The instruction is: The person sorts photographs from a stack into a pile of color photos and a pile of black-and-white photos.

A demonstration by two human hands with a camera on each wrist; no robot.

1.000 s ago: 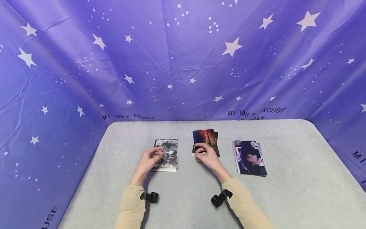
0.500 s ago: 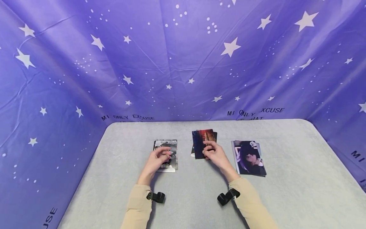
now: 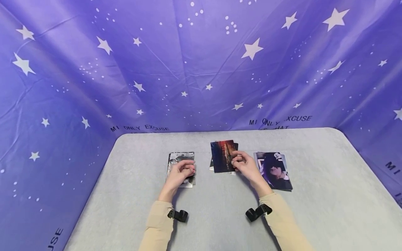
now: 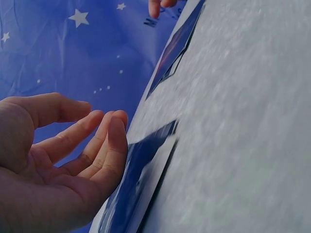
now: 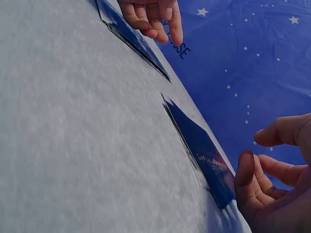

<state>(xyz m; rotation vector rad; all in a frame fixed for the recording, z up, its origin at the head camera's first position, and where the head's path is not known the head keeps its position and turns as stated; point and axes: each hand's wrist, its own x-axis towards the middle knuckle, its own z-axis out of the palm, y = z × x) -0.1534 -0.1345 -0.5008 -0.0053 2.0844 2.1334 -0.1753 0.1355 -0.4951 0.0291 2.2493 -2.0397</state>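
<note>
Three small stacks of photo cards lie on a grey table. My left hand is over the left stack, which has a black-and-white picture on top and is partly hidden by the fingers. In the left wrist view those fingers are loosely bent and hold nothing. My right hand is at the right edge of the middle stack, topped by a dark blue and red card with a lit tower. Its thumb stands apart from the fingers in the right wrist view, with nothing pinched; contact with the card is unclear.
The right stack, with a purple-toned portrait on top, lies beside my right wrist. Behind the grey table hangs a purple cloth with white stars and black lettering. Each sleeve carries a black wrist camera.
The right hand has slid right across the middle stack, uncovering the blue and red card, which now lies straighter over the others. The left hand has drifted right over its stack.
</note>
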